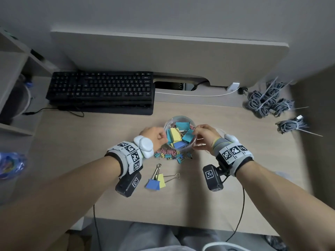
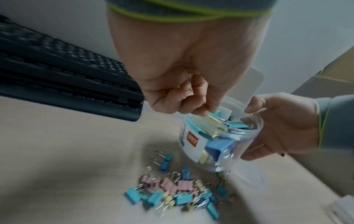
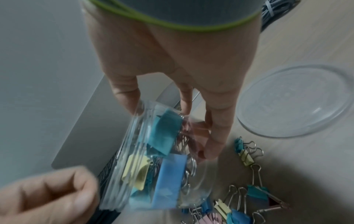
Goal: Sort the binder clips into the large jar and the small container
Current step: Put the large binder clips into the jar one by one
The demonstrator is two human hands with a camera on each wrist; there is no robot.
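My right hand [image 1: 201,136] grips the large clear jar [image 1: 178,134] by its rim and side and holds it tilted above the desk. The jar [image 2: 220,145] holds several big teal, yellow and blue binder clips. At the jar's left rim my left hand [image 1: 155,137] has its fingers curled, with its fingertips [image 2: 199,111] just over the mouth and nothing visible in them. A pile of small pastel clips [image 1: 172,154] lies under and in front of the jar. Closer to me lie two big clips [image 1: 155,182], one blue and one yellow. I see no small container.
The jar's clear lid [image 3: 295,101] lies flat on the desk right of my right hand. A black keyboard [image 1: 101,89] sits at the back left. Bundled grey cables [image 1: 268,100] lie at the back right. A blue bag [image 1: 10,165] is at the far left edge.
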